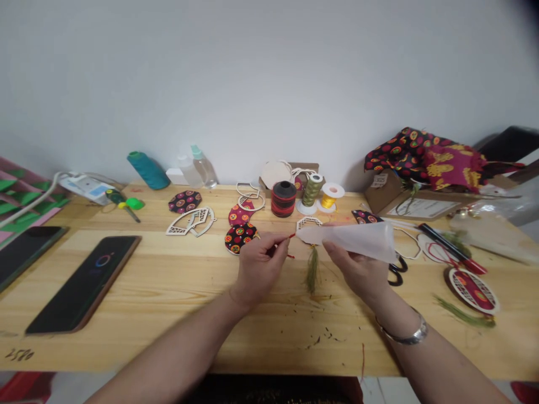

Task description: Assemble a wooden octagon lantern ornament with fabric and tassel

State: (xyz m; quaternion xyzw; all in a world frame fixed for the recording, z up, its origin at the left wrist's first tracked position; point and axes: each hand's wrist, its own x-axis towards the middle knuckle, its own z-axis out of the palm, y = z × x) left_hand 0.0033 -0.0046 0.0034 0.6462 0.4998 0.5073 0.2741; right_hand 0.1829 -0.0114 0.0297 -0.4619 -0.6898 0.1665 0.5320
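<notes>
My left hand (259, 266) pinches the end of a thin red cord (292, 236) between thumb and fingers. In my right hand (360, 272) lies a translucent white squeeze bottle (366, 238), tilted on its side, its narrow tip pointing at the cord. Whether tip and cord touch, I cannot tell. Just behind the bottle is a cut-out wooden frame (309, 222), partly hidden, and an olive tassel (312, 272) hangs down between my hands. Beside my left hand sits a round patterned fabric piece (240, 238). Black scissor handles (396, 275) show past my right hand.
Red cord (283, 200), olive thread (312, 191) and yellow thread (330, 196) stand on spools at the back. A finished pendant (474, 290) and a marker (450, 247) lie right, before a cardboard box (412, 205). Phones (84, 283) are left; a screwdriver (122, 203) lies behind.
</notes>
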